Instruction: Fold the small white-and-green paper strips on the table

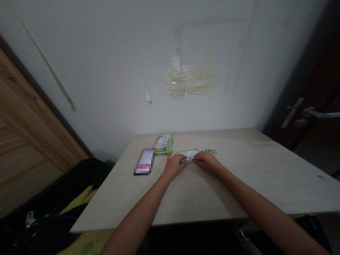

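Observation:
A flat green-and-white packet [191, 154] lies on the table between my two hands. My left hand [175, 165] pinches at its near left side, fingers closed. From the other side my right hand [208, 161] has its fingertips pressed together at the packet's near right edge. Just beyond the right hand is a small green-and-silver scrap [215, 150] of wrapper. A stack of similar green-and-white packets [163, 144] sits behind and to the left of my left hand. The print on the packets is too small to read.
A phone [145, 162] with a blurred screen lies left of my left hand. The pale wooden table [265, 170] meets a white wall [111, 71] with old tape on it. A door handle [318, 113] is at right; black and yellow items [79, 202] fill the lower left.

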Tool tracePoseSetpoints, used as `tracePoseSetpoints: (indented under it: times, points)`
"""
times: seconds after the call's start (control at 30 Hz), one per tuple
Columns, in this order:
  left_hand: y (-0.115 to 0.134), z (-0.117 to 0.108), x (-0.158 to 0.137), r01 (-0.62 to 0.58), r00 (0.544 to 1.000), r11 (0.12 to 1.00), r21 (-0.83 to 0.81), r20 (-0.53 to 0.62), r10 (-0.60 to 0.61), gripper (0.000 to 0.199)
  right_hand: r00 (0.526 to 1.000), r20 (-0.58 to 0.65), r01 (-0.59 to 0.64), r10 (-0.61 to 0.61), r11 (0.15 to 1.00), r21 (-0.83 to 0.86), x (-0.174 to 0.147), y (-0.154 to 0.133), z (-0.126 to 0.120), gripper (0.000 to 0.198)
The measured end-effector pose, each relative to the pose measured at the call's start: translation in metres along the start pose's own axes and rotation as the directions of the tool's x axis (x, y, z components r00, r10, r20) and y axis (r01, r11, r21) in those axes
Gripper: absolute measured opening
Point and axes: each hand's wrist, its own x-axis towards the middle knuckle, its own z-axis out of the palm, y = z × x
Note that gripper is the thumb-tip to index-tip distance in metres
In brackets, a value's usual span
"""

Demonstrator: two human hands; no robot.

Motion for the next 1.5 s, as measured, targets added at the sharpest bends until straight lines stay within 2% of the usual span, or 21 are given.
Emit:
tracePoseSetpoints:
  times: [0.13,0.3,0.5,0.6,0.73,0.87,1.0,1.23,1.37,1.5]
  points:
    - [-0.006,0.007,0.001,-0.024,0.998,0.999,0.031,0.058,0.022,0.028,0.997,0.004,0.071,-0.071,0.997,-0.018,0.0,-0.002,0.001,0.019]
    - [-0.008,0.008,0.002,-0.033,0.998,0.998,0.046,0.062,0.03,0.026,0.994,-0.108,-0.015,0.007,0.997,-0.072,0.0,0.001,0.018,0.028]
    - [-0.004,0.009,-0.002,-0.068,0.997,0.996,0.063,0.041,0.066,0.02,0.999,-0.009,-0.053,0.053,0.994,-0.096,0.003,0.004,0.031,0.035]
    - [-0.003,0.018,-0.004,-0.054,0.998,0.989,0.135,0.029,0.051,0.027,0.999,-0.01,-0.054,0.054,0.994,-0.095,0.003,0.004,0.033,0.037]
    - [-0.004,0.026,-0.005,-0.057,0.994,0.983,0.172,0.1,0.04,0.045,0.997,-0.02,-0.082,0.08,0.99,-0.119,0.002,0.001,0.038,0.041]
    - [-0.003,0.02,-0.007,-0.1,0.98,0.977,0.188,0.189,0.064,0.05,0.994,0.008,-0.105,0.108,0.979,-0.174,0.0,-0.001,0.043,0.047]
    - [-0.001,0.015,-0.008,-0.078,0.981,0.977,0.196,0.191,0.039,0.052,0.985,0.013,-0.162,0.17,0.957,-0.241,-0.004,-0.004,0.045,0.051]
    - [0.0,0.022,-0.01,-0.002,0.987,0.971,0.239,0.157,-0.037,0.058,0.969,0.047,-0.221,0.244,0.932,-0.287,-0.006,-0.006,0.042,0.061]
    - [0.001,0.018,-0.01,0.003,0.985,0.97,0.242,0.166,-0.044,0.058,0.969,0.039,-0.229,0.246,0.94,-0.255,-0.006,-0.003,0.044,0.065]
    - [-0.009,0.007,-0.005,-0.097,0.978,0.976,0.193,0.202,0.058,0.06,0.98,0.009,-0.196,0.199,0.969,-0.151,-0.006,0.003,0.04,0.063]
